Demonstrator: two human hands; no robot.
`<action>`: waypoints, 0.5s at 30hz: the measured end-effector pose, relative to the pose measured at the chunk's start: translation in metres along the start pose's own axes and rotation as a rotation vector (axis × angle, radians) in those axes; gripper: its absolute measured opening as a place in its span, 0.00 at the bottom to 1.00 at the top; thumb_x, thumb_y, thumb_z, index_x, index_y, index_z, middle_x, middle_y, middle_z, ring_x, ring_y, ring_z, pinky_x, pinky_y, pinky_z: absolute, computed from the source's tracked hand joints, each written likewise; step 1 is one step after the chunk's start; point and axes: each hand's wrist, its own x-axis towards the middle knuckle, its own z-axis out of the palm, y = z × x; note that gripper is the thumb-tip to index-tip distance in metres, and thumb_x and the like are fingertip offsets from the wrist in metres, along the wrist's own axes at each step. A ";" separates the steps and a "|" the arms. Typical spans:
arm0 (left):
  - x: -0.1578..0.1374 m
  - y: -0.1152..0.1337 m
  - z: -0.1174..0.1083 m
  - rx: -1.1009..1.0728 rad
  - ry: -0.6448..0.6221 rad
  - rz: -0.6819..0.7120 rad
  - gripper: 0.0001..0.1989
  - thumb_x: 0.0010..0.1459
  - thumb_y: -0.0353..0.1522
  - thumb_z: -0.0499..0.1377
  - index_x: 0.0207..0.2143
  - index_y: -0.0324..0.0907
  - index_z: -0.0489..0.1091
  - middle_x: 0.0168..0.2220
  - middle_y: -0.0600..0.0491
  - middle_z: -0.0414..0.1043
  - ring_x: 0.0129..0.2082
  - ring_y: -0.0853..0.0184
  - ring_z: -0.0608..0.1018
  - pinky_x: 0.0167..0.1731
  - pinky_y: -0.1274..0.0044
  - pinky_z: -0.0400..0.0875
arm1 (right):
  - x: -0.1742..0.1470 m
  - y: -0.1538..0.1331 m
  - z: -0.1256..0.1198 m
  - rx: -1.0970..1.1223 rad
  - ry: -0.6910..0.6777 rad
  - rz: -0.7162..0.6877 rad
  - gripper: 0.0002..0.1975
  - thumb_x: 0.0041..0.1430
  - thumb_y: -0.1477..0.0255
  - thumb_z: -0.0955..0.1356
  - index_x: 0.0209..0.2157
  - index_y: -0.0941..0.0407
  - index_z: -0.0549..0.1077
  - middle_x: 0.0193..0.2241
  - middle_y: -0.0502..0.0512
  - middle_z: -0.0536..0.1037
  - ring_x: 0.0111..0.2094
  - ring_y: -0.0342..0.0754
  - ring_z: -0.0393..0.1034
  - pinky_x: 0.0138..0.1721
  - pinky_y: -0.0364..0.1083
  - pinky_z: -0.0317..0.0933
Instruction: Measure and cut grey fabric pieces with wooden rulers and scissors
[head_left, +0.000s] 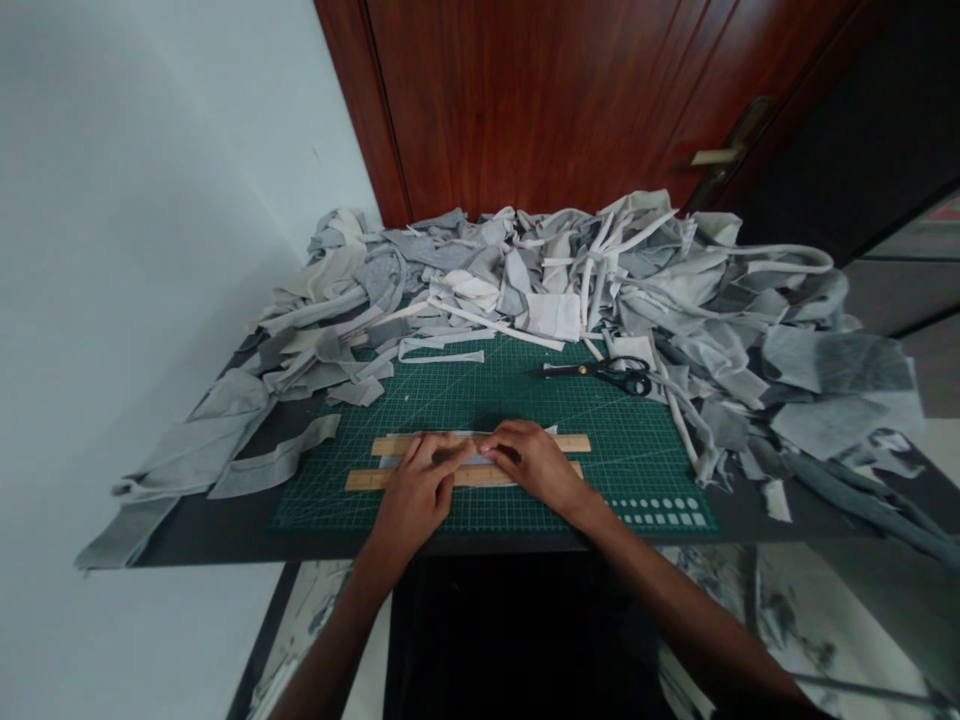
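Note:
A pale grey piece of fabric (474, 459) lies flat on the green cutting mat (450, 400), under two wooden rulers. The far ruler (574, 443) and the near ruler (364, 480) run roughly parallel, with a strip of the fabric showing between them. Across both rulers rests my left hand (421, 490), fingers stretched out toward the far ruler and the fabric. My right hand (538, 462) has curled fingers, its thumb and fingertips drawn together at the far ruler. What lies between those fingertips is too small to tell. The two hands' fingertips nearly meet.
Black-handled scissors (600, 372) lie on the mat beyond my right hand. A big heap of grey and cream fabric scraps (525, 260) covers the back and both sides of the dark table (217, 535). Behind stand a white wall (150, 250) and a reddish-brown door (525, 100).

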 end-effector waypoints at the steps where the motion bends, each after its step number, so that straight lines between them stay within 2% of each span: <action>1: 0.000 0.001 -0.001 0.008 -0.007 0.005 0.29 0.64 0.21 0.53 0.62 0.54 0.73 0.55 0.49 0.71 0.58 0.57 0.73 0.64 0.55 0.68 | -0.001 0.000 0.002 -0.034 0.005 -0.013 0.04 0.67 0.76 0.71 0.39 0.54 0.81 0.36 0.53 0.81 0.39 0.48 0.75 0.44 0.46 0.65; 6: -0.001 0.005 -0.002 0.032 -0.003 0.004 0.27 0.65 0.22 0.52 0.61 0.52 0.73 0.55 0.48 0.70 0.59 0.55 0.72 0.65 0.54 0.67 | -0.005 0.003 0.006 -0.165 0.024 -0.068 0.04 0.68 0.74 0.71 0.41 0.55 0.81 0.38 0.54 0.81 0.40 0.48 0.75 0.44 0.46 0.63; 10: 0.001 0.012 -0.001 0.054 0.009 -0.024 0.23 0.67 0.25 0.52 0.59 0.49 0.73 0.54 0.47 0.69 0.59 0.55 0.71 0.67 0.52 0.62 | -0.006 0.001 0.004 -0.244 0.001 -0.065 0.05 0.69 0.73 0.71 0.44 0.53 0.81 0.38 0.53 0.80 0.39 0.47 0.74 0.44 0.46 0.62; 15: 0.005 0.020 0.004 0.081 0.020 -0.079 0.15 0.71 0.30 0.52 0.55 0.45 0.74 0.50 0.46 0.69 0.56 0.54 0.71 0.67 0.52 0.61 | -0.001 -0.002 -0.001 -0.232 -0.044 -0.009 0.02 0.66 0.74 0.73 0.38 0.55 0.80 0.32 0.52 0.77 0.35 0.46 0.71 0.40 0.44 0.60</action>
